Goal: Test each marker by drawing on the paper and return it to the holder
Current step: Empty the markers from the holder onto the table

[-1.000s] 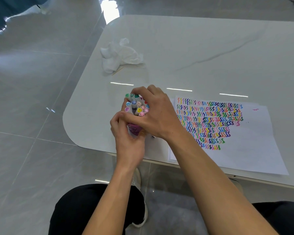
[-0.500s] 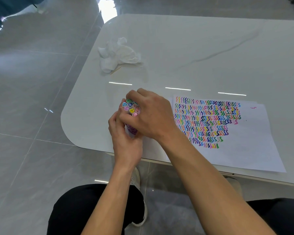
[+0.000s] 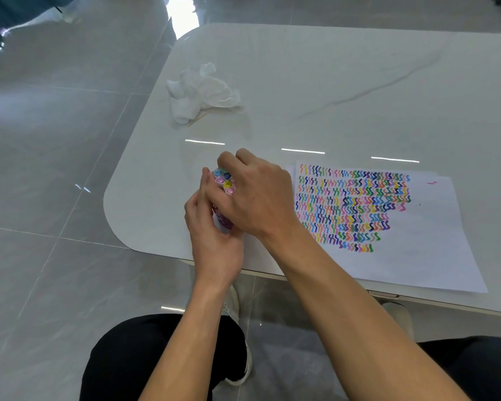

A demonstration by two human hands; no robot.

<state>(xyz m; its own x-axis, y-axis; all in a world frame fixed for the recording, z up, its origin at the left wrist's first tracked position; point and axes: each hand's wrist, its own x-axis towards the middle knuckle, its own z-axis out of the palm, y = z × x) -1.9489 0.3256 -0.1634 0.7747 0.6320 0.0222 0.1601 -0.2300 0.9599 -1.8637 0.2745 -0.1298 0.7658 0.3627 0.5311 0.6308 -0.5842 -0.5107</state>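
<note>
A bundle of markers point(image 3: 225, 180) with coloured cap ends stands packed in a purple patterned holder point(image 3: 223, 222) near the table's front left corner. My left hand point(image 3: 211, 235) grips the holder from the near side, fingers wrapped round it. My right hand point(image 3: 258, 198) lies over the marker tops from the right, its fingers curled round the bundle; most of the markers are hidden under it. To the right lies the white paper point(image 3: 417, 250), covered in several rows of coloured squiggles, with one small pink mark near its far right corner.
A crumpled white tissue point(image 3: 200, 94) lies on the white table point(image 3: 330, 82) further back, with a thin stick beside it. The rounded table corner and front edge are close to my hands. Grey tiled floor lies to the left; my legs are below.
My right hand has closed further over the marker tops, so fewer caps show. Both hands with the holder have stayed at the same spot.
</note>
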